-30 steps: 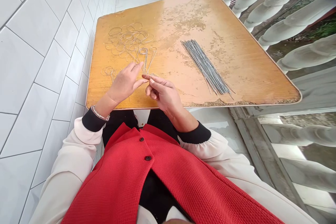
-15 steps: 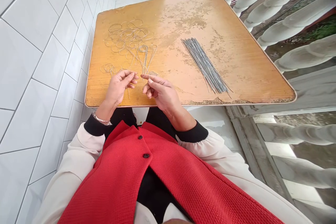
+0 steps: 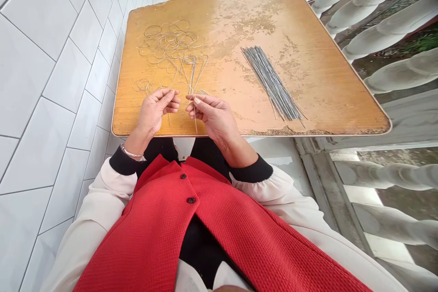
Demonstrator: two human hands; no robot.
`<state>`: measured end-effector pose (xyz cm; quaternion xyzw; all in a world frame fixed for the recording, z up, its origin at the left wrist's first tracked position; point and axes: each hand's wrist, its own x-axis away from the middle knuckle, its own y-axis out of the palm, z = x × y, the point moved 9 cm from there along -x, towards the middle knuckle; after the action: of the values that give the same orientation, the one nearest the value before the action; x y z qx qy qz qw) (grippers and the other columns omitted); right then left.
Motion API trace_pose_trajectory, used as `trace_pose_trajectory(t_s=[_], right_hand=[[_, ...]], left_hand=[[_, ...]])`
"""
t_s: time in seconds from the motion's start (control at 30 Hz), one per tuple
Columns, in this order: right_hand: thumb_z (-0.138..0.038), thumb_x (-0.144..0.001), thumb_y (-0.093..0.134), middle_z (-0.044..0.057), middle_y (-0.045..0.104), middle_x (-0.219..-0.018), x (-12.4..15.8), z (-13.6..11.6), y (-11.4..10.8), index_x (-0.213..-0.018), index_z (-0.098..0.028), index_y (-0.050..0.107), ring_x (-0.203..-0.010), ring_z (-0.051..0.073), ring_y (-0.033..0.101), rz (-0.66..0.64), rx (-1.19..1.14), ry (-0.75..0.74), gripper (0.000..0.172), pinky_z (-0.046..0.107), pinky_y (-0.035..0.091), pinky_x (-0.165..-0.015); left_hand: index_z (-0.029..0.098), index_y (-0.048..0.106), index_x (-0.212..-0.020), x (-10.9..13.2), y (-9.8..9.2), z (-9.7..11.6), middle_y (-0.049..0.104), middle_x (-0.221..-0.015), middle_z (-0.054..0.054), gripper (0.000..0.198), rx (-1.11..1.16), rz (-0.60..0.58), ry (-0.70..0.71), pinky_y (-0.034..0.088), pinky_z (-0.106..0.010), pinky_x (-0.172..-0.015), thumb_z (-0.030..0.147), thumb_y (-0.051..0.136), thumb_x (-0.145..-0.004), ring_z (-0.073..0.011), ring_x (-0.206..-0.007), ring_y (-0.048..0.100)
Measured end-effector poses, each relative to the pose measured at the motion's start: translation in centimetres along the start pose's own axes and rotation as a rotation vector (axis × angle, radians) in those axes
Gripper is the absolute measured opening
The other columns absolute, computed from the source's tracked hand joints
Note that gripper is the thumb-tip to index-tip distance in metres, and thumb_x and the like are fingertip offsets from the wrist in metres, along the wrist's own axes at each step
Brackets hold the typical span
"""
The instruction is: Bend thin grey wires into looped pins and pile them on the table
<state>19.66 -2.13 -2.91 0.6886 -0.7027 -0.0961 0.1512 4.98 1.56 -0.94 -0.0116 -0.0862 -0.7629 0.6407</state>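
Above the near edge of the table, my left hand (image 3: 153,112) is closed in a pinch on a thin wire (image 3: 169,120), whose end points down below the fingers. Just right of it, my right hand (image 3: 219,118) pinches another thin wire (image 3: 195,121) between thumb and forefinger, its tip hanging toward the table edge. Whether the two pieces join is hidden by the fingers. Beyond the hands lie several wires with bent, looped tops (image 3: 193,68). A loose tangle of curled wire (image 3: 171,41) spreads behind them, and a smaller coil (image 3: 143,86) rests by my left hand.
A bundle of straight grey wires (image 3: 272,84) lies slantwise on the right of the worn wooden table (image 3: 328,96). White wall tiles (image 3: 51,82) run along the left. On the right stands a white balustrade (image 3: 372,32).
The right hand has turned slightly, and its wire now shows hanging below the fingers. My left hand keeps its pinch nearly in place. The view has shifted a little.
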Motion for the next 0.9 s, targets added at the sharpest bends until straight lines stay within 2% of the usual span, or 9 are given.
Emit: trace_pose_trajectory(t_s=[0.33,0.43,0.57,0.7,0.77,0.9], right_hand=[[-0.036,-0.078,0.079,0.001,0.07,-0.075,-0.3,0.3,-0.1,-0.087,-0.019,0.073,-0.062,0.009,0.06,0.03,0.032,-0.018,0.02,0.023,0.051,-0.064],[-0.034,-0.078,0.077,0.002,0.071,-0.075,-0.7,0.7,-0.5,-0.087,-0.018,0.072,-0.062,0.01,0.061,0.034,0.085,-0.025,0.019,0.023,0.052,-0.062],[-0.026,-0.081,0.069,0.002,0.069,-0.071,-1.6,0.9,-1.6,-0.087,-0.017,0.073,-0.061,0.013,0.062,0.098,0.41,-0.076,0.011,0.028,0.052,-0.062],[-0.02,-0.085,0.064,0.005,0.069,-0.072,-2.5,-0.5,-1.7,-0.091,-0.017,0.077,-0.072,0.021,0.067,0.153,0.817,-0.249,0.015,0.038,0.052,-0.079],[-0.018,-0.085,0.062,0.008,0.073,-0.078,-2.8,-1.1,-1.5,-0.093,-0.018,0.078,-0.08,0.024,0.069,0.177,0.95,-0.313,0.018,0.04,0.051,-0.085],[-0.018,-0.087,0.058,0.012,0.077,-0.09,-3.0,-1.2,-1.3,-0.098,-0.016,0.079,-0.085,0.027,0.07,0.175,1.101,-0.326,0.024,0.041,0.05,-0.084]], left_hand=[[0.016,0.069,-0.094,-0.3,0.1,-0.7,0.071,-0.074,0.002,0.013,0.06,-0.02,-0.029,0.054,-0.015,-0.066,0.027,0.064,-0.097,-0.0033,-0.064,0.065],[0.015,0.067,-0.096,-0.7,-0.2,-1.0,0.071,-0.075,0.002,0.008,0.044,-0.022,-0.038,0.054,-0.015,-0.066,0.021,0.062,-0.097,-0.0032,-0.063,0.066],[0.014,0.065,-0.096,-1.4,-0.6,-0.9,0.07,-0.073,0.002,0.01,-0.071,-0.019,-0.049,0.054,-0.019,-0.066,0.007,0.06,-0.092,-0.0048,-0.061,0.066],[0.012,0.064,-0.092,-3.3,-0.5,-0.5,0.067,-0.068,0.001,0.015,-0.22,-0.014,-0.053,0.055,-0.024,-0.066,0.0,0.058,-0.087,-0.0084,-0.059,0.065],[0.013,0.063,-0.091,-4.5,-0.6,-0.6,0.064,-0.065,0.002,0.016,-0.288,0.011,-0.069,0.053,-0.026,-0.064,-0.001,0.056,-0.087,-0.01,-0.057,0.064],[0.014,0.064,-0.096,-6.6,-1.3,-1.0,0.064,-0.069,0.001,0.014,-0.447,0.04,-0.037,0.051,-0.026,-0.061,0.005,0.062,-0.086,-0.0109,-0.055,0.062]])
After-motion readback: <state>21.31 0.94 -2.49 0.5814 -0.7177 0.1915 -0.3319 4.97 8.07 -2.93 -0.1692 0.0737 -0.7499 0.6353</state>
